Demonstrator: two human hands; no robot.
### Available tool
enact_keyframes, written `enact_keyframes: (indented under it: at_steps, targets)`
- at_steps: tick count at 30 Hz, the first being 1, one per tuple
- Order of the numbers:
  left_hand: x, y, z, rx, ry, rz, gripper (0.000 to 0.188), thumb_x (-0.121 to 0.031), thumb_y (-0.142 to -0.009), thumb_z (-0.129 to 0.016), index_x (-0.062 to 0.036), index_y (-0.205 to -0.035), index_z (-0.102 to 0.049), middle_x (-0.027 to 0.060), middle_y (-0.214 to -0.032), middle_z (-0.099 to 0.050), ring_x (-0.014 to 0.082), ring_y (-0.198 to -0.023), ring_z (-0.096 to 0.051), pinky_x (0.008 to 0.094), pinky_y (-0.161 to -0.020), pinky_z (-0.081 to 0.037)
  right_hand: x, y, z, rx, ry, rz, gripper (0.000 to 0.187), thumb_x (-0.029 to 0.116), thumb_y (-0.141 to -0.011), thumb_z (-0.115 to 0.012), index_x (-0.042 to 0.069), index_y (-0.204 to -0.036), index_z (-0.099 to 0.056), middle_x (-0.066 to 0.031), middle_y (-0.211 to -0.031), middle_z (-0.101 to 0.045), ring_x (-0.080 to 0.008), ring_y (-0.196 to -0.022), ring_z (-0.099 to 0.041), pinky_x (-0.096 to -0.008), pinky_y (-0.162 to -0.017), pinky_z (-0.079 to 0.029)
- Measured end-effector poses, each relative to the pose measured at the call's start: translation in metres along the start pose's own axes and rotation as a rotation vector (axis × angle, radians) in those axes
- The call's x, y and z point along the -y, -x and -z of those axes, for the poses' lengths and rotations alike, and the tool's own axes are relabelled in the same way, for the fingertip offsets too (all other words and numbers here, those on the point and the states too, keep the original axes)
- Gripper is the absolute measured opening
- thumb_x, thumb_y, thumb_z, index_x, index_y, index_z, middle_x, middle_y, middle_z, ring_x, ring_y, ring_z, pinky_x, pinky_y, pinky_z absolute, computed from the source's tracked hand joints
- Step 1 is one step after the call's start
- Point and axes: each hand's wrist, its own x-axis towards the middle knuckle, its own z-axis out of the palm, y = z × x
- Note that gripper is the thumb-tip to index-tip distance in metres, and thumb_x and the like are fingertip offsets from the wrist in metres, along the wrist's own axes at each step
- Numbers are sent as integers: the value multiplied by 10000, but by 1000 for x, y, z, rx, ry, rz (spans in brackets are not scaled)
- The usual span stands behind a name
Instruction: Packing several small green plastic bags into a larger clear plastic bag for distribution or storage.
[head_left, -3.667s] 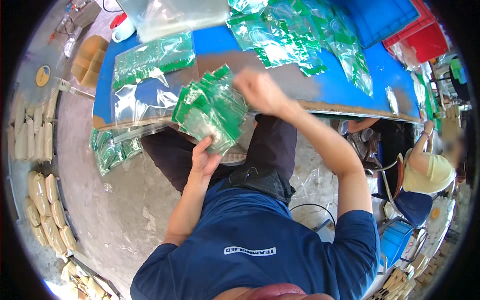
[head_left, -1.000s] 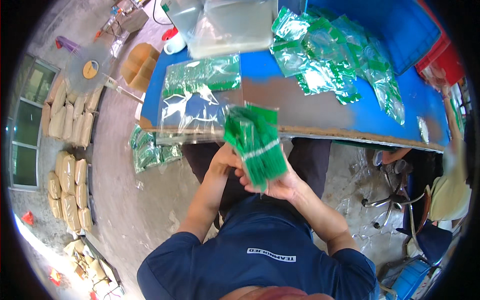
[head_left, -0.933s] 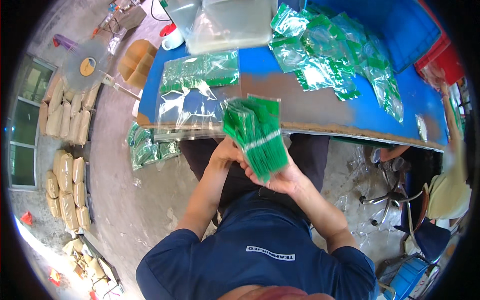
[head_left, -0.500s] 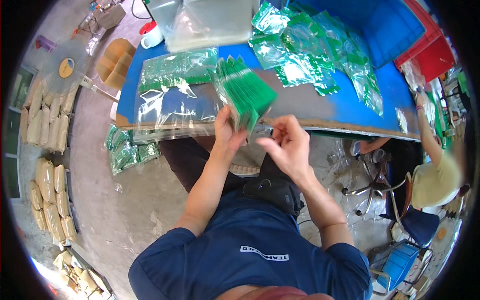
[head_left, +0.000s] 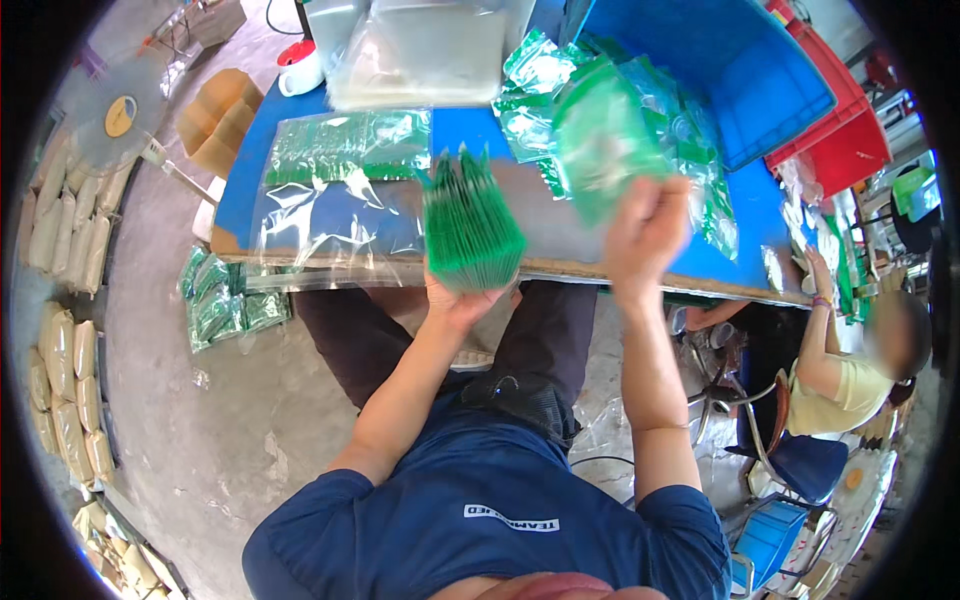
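Observation:
A thick fanned stack of green packets [head_left: 474, 232] rests in my left hand [head_left: 462, 304], whose fingers wrap round its lower end near the table edge. Up and to the right, my right hand [head_left: 648, 235] is closed on a single green-and-clear packet [head_left: 605, 140]; both are smeared by motion. That packet is over a loose pile of similar packets [head_left: 532, 65]. Left of the stack, a large clear plastic bag [head_left: 330, 225] lies flat on the table, overhanging its front edge, with a row of green packets [head_left: 350, 140] at its far end.
A blue crate [head_left: 700, 80] and a red crate [head_left: 840, 155] stand at the far right. Clear plastic sheets [head_left: 420, 60] and a white-and-red mug [head_left: 300, 70] are at the back left. More packets [head_left: 225, 305] lie below the table. A co-worker [head_left: 840, 375] sits at the right.
My right hand has moved up and right from beside the stack and now carries one packet over the pile. The stack in my left hand has tilted more upright.

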Motion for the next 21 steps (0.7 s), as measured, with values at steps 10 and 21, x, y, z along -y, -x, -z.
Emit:
enact_keyframes:
  at_steps: [10, 21]
  targets:
    - [-34, 3, 13, -298, -565, 10, 635, -392, -836, -697, -18, -1326, -544, 162, -1283, -615, 283, -1158, -616, 412, -976, -522, -20, 23, -18, 713, -576, -691, 395, 255, -952, -689, -10, -1198, -532, -32, -879, -627, -70, -816, -538, -252, -737, -448]
    - [-90, -47, -20, 19, -2009, -183, 974, -88, -662, -904, -17, -1457, -347, 107, -1357, -514, 217, -1283, -477, 363, -1097, -372, -68, 76, -67, 846, -195, -267, 1029, 272, -631, -920, -16, -1392, -290, -298, -1291, -543, -460, -1225, -530, -484, -1013, -445]
